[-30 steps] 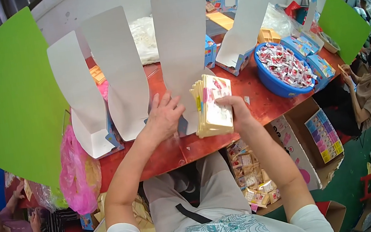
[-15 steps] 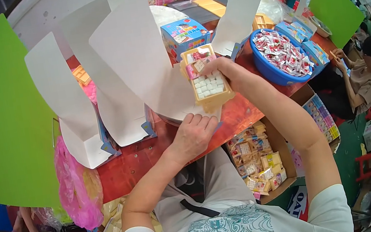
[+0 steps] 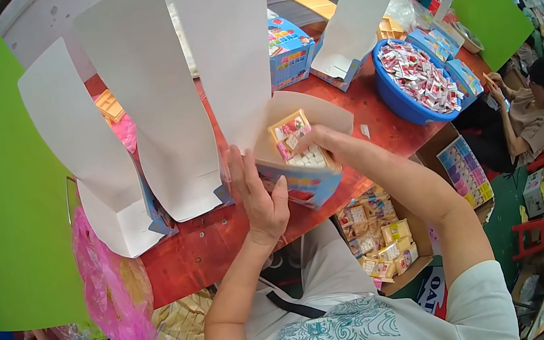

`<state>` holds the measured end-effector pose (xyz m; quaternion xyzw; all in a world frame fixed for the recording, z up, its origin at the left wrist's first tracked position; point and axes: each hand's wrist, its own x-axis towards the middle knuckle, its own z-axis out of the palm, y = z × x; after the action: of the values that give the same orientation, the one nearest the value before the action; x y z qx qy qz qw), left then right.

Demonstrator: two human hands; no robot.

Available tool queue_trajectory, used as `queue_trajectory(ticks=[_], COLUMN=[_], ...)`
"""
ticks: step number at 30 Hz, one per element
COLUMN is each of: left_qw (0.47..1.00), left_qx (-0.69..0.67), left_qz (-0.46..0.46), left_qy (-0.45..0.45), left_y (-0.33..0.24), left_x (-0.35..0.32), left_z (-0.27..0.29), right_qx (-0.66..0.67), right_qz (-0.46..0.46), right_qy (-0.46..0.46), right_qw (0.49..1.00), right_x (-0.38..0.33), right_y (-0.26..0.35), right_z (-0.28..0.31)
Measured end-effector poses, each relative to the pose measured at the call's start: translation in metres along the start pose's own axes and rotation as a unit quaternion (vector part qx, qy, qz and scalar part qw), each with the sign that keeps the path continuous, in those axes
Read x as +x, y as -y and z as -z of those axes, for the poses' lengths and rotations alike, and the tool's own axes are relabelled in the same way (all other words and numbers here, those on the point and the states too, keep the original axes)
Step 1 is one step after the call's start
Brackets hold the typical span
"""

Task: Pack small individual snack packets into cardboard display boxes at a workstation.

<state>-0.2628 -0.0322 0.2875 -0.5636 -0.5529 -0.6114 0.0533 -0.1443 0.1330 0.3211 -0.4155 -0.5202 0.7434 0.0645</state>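
Left hand: our left hand [image 3: 258, 197] lies flat, fingers together, against the side of the blue display box [image 3: 302, 181]; it steadies the box and does not clamp it.
Right hand: our right hand [image 3: 314, 140] is closed on the stack of small packets [image 3: 298, 143], and the stack is half inside the open top of the box.
Box place: the box stands tilted at the front edge of the red bench [image 3: 205, 241], just beside the tall white flaps [image 3: 155, 103].
Risk of tipping: we judge the box can slide or fall over the edge, because it leans and only an open palm holds it.
Risk of spilling: the packets may fan out or catch on the box rim if the stack goes in crooked; loose ones could drop into the carton of packets [image 3: 379, 238] below.
Change since earlier: half a second ago the stack was higher and farther from us, and our left hand was lower at the bench edge; now the hand is up on the box and the stack is down in it.
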Motion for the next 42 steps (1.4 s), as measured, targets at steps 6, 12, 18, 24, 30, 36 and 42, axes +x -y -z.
queue_trajectory(ticks=[6, 12, 18, 24, 30, 36, 42], left_qw=[0.984, 0.975, 0.899, 0.897, 0.877, 0.867, 0.896], left_qx=[-0.085, 0.038, -0.293, -0.303, -0.327, -0.341, -0.307], left_qz=[0.155, 0.199, 0.322, 0.319, 0.353, 0.363, 0.322], left_qy=[0.009, 0.087, -0.042, -0.034, -0.006, -0.009, 0.002], left_y=[0.027, 0.063, 0.040, 0.034, 0.026, 0.022, 0.011], left_x=[-0.001, -0.002, -0.025, -0.031, -0.047, -0.047, -0.034], left_z=[-0.015, -0.018, -0.044, -0.041, -0.041, -0.044, -0.041], right_qx=[0.178, 0.257, 0.381, 0.411, 0.458, 0.337, 0.042], right_qz=[-0.038, -0.038, 0.004, 0.004, 0.030, 0.123, 0.089], right_qy=[-0.004, -0.025, -0.084, -0.081, -0.110, -0.116, -0.158], right_qw=[0.983, 0.965, 0.921, 0.908, 0.882, 0.926, 0.983], right_x=[0.006, 0.003, 0.002, 0.002, 0.006, 0.009, -0.027], right_y=[-0.032, -0.045, -0.048, -0.050, -0.056, -0.060, -0.049], right_z=[0.000, -0.001, -0.014, -0.013, -0.024, -0.031, -0.005])
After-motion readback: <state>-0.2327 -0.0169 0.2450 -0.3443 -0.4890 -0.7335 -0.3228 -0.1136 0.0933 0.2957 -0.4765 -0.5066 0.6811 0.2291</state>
